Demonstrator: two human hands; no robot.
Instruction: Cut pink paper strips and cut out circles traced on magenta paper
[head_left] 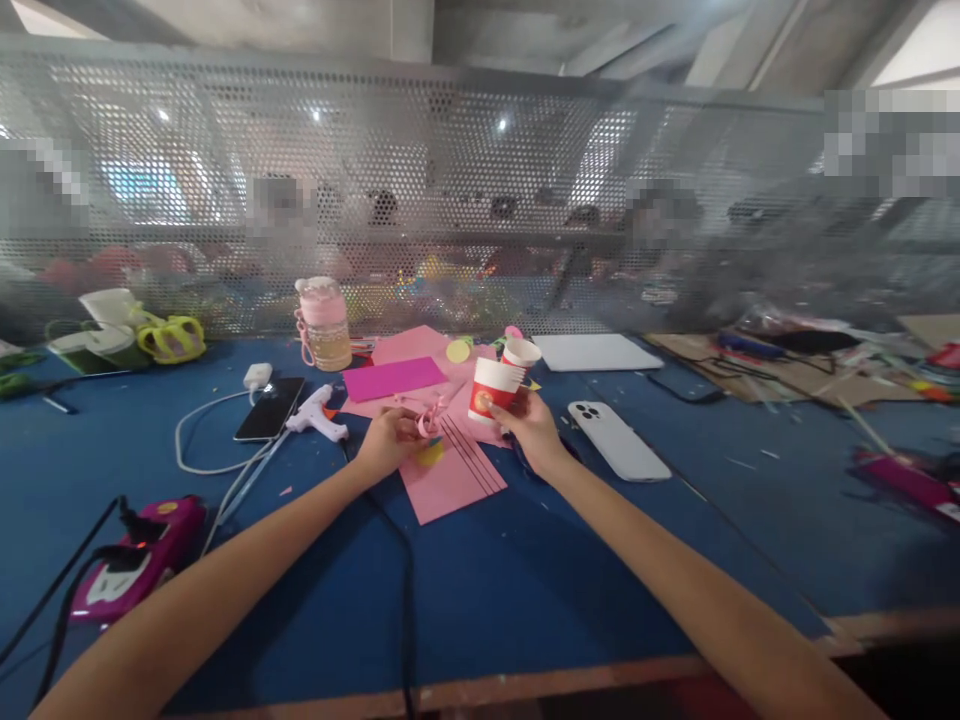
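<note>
My left hand pinches a curled pink paper strip above the pink sheets. In my right hand is a red and white paper cup, tilted, with more rims stacked behind it. Another paper cup shows just behind the stack; whether the hand touches it I cannot tell. Beneath both hands lies a pink sheet with dark lines, and a magenta sheet rests farther back. A white glue gun lies left of my left hand.
Left of the glue gun are a black phone and a white charger. A magenta power strip with cords sits front left. A pink-lidded bottle stands by the perforated metal screen. At right lies a white phone.
</note>
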